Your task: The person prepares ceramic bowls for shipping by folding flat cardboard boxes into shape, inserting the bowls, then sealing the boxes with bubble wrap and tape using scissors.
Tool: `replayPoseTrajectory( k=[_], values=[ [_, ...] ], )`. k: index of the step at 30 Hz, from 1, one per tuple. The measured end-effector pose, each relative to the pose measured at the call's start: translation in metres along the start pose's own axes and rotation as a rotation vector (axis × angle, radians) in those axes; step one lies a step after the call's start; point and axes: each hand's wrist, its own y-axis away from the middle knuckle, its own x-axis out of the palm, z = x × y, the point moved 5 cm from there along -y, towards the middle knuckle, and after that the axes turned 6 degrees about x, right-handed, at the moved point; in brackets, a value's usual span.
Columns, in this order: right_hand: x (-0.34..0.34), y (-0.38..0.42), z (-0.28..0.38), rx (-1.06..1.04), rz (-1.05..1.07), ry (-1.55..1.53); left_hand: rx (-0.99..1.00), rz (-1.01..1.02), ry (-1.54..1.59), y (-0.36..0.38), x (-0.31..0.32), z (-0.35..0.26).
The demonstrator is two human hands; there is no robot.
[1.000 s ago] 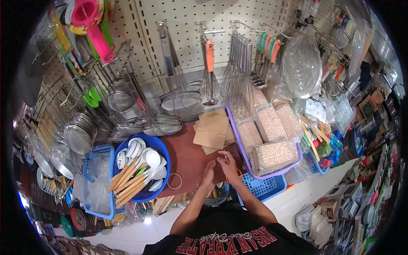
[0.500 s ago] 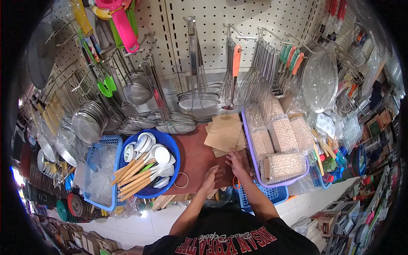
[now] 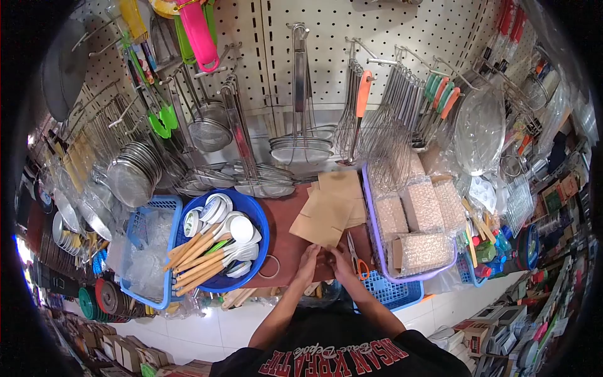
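Note:
My left hand point(image 3: 308, 259) and my right hand point(image 3: 340, 260) meet at the near edge of a brown cardboard sheet point(image 3: 323, 218) and hold it by its lower corner. The sheet lies tilted over a stack of similar cardboard pieces point(image 3: 344, 187) on the dark red tabletop point(image 3: 280, 234). Orange-handled scissors point(image 3: 357, 259) lie just right of my right hand.
A blue bowl point(image 3: 255, 215) of wooden-handled white ladles and a blue basket point(image 3: 148, 217) stand to the left. A purple tray point(image 3: 372, 231) of bubble-wrapped packs stands on the right, a blue crate point(image 3: 389, 289) below it. Whisks, strainers and tongs hang on the pegboard point(image 3: 339, 38). A metal ring point(image 3: 271, 266) lies nearby.
My right hand pulled back from the cardboard stack toward me, bringing one sheet with it. My left hand closed in onto the sheet's near edge. The scissors are now uncovered.

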Motion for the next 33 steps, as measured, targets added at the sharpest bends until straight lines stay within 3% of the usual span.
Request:
replayPoseTrajectory(
  k=[4, 8, 11, 17, 21, 24, 28, 33],
  values=[
    [-0.007, 0.008, -0.033, 0.181, 0.199, 0.082, 0.138, -0.052, 0.063, 0.004, -0.002, -0.007],
    [-0.014, 0.018, -0.048, 0.146, 0.221, 0.126, 0.147, -0.102, 0.135, 0.004, -0.017, 0.006],
    [-0.007, 0.032, -0.038, 0.1, 0.209, 0.218, 0.172, -0.146, -0.061, 0.015, -0.024, 0.005],
    [-0.046, 0.029, -0.015, -0.148, 0.017, 0.397, 0.297, -0.076, -0.31, 0.046, -0.043, -0.001],
    [-0.053, 0.044, 0.02, -0.368, -0.066, 0.303, 0.333, -0.029, -0.49, 0.068, -0.048, -0.021],
    [-0.045, 0.054, 0.05, -0.492, -0.15, 0.67, 0.364, 0.034, -0.65, 0.073, -0.058, -0.024],
    [-0.015, 0.063, 0.072, -0.514, 0.161, 0.619, 0.424, 0.095, -0.671, 0.077, -0.055, -0.033],
    [-0.01, 0.057, 0.062, -0.438, 0.211, 0.651, 0.445, 0.045, -0.662, 0.083, -0.043, -0.054]
  ],
)
